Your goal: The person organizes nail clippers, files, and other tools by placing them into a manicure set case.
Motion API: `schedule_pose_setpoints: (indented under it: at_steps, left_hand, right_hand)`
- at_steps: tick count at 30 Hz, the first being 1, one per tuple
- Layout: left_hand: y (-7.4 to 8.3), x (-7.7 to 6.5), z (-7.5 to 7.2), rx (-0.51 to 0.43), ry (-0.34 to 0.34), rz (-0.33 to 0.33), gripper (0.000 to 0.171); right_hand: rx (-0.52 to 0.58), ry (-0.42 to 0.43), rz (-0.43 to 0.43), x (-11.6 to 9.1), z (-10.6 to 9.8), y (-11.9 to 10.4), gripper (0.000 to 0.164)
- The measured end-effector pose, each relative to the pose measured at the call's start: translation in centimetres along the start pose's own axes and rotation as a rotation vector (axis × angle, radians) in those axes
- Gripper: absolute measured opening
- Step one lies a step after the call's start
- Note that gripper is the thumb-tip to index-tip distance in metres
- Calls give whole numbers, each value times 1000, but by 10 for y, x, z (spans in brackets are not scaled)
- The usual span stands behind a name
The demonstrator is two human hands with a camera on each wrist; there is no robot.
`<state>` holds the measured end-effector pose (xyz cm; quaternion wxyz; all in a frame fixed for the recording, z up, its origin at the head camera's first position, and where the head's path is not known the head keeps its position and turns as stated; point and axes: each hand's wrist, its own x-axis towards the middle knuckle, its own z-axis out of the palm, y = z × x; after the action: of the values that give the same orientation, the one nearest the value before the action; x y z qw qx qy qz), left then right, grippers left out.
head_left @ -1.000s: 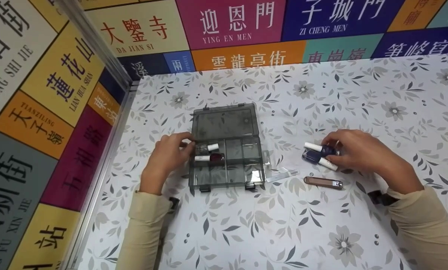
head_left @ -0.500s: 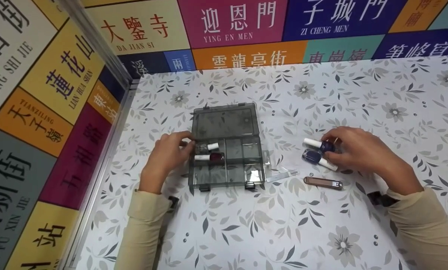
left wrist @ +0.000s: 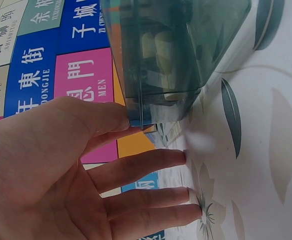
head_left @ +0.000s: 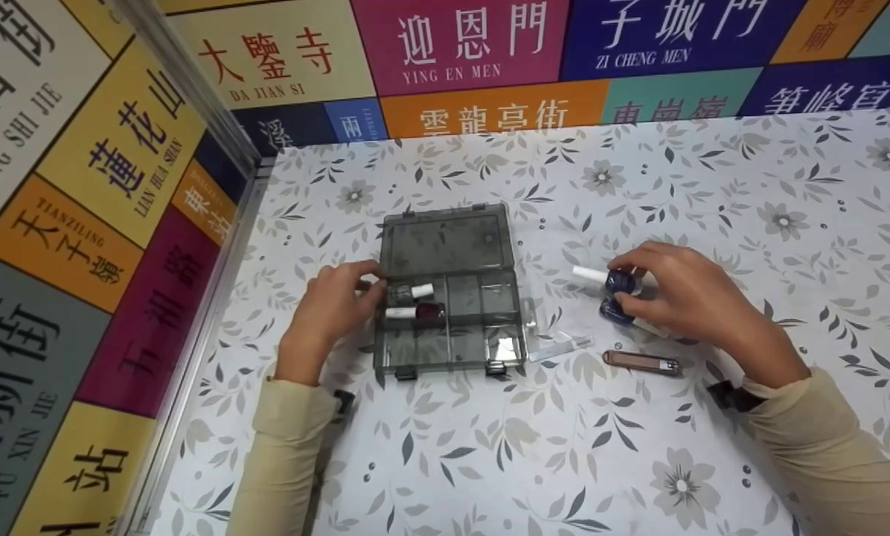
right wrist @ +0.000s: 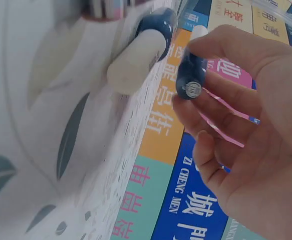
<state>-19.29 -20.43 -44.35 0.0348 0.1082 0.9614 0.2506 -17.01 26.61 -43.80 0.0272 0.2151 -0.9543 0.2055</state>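
My right hand (head_left: 694, 294) pinches a dark blue nail polish bottle (right wrist: 191, 75) between thumb and fingers, its white cap pointing left. Right below it in the head view, a second dark blue nail polish bottle (right wrist: 140, 55) lies on the table, its cap partly behind the hand. At the left side of a smoky grey compartment box (head_left: 463, 350), my left hand (head_left: 333, 313) grips the edge with thumb and index finger; the other fingers extend freely in the left wrist view. Inside the upper left compartment lie a dark red nail polish (head_left: 426, 313) and a white-capped, clear-looking one (head_left: 419, 291).
A brown nail clipper (head_left: 642, 362) rests on the table in front of the right hand. Beside the box lies a thin clear strip-like piece (head_left: 560, 348). Walls with coloured sign panels (head_left: 475, 45) border the flower-patterned table (head_left: 564, 461) at the back and left.
My right hand has moved a little left and away from me, carrying one blue nail polish off the other, which stays on the table. The left hand and box keep their place.
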Motion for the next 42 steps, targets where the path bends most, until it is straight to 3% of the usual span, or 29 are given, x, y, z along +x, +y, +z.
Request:
schedule_pose_setpoints:
  at_steps: [7,21,31,42]
  left_hand:
    - [0,0,1,-2,-4,-5,19]
    - [4,3,0,-15,-4,-14,21]
    - [2,-4,-1,-14,-19,-35,23]
    - [2,-2,0,-11,-16,-20,22]
  right_hand:
    - [17,32,-31,5,8,-13,40]
    - [49,-26,-120,29,8,-41,41]
    - [119,-19,-148,37,22,-56,39]
    - [161,-68,-162,53,28,-73,41]
